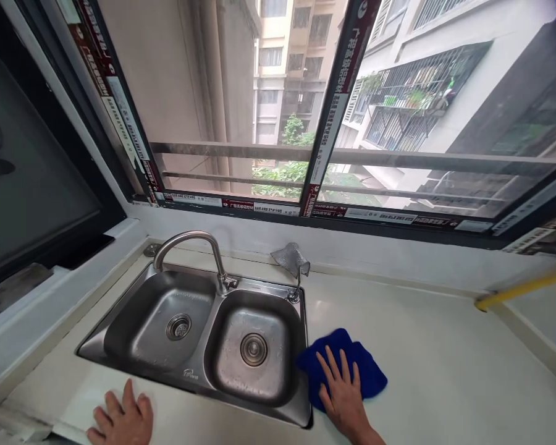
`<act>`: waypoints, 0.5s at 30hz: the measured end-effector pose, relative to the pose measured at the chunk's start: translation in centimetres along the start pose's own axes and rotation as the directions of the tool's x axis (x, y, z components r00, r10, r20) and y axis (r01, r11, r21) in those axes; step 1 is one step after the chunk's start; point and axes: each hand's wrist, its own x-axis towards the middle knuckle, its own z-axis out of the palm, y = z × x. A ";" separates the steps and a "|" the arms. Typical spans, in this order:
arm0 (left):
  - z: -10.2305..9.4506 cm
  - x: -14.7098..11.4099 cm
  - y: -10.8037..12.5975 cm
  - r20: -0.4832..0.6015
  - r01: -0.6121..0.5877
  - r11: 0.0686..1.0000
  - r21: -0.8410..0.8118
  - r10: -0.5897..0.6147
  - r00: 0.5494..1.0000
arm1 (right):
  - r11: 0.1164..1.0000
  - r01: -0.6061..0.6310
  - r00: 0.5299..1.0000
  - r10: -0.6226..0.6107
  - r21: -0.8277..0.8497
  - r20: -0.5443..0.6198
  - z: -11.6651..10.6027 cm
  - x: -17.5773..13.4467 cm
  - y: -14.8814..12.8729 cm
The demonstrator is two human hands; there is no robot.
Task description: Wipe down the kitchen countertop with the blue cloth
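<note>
Closest in, along the front of the counter, here's the bare left hand (125, 420), palm down, fingers spread and grasping nothing; whether it touches the pale, smooth countertop (421, 358) or hovers just over it, I can't tell. Across to the bare right hand (343, 389): flat on top of a deep-blue, soft fabric cloth (369, 369), fingers stretched out, not clenched round it. And that cloth lies spread on the countertop, right beside the silver, double-bowl stainless-steel sink (202, 346), its left tip lapping over the rim. Behind, a brushed-metal, arched faucet (217, 256) swings over the left bowl, and a crumpled, silvery-grey cloth (291, 256) sits at the back right corner, near the wall.
</note>
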 end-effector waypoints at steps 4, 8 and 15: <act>0.2 0.0 -0.3 0.036 -0.009 0.999 0.033 0.008 0.999 | 1.000 -0.020 0.999 0.020 0.004 0.029 1.1 6.6 1.7; 0.7 -0.7 -0.7 0.087 -0.005 0.999 0.033 0.002 0.996 | 0.997 -0.065 0.995 0.067 -0.035 0.067 2.6 12.6 3.6; 0.5 -1.2 0.2 0.079 -0.024 0.996 0.089 0.017 0.997 | 0.975 -0.217 0.962 0.221 -0.042 0.159 5.0 21.3 6.4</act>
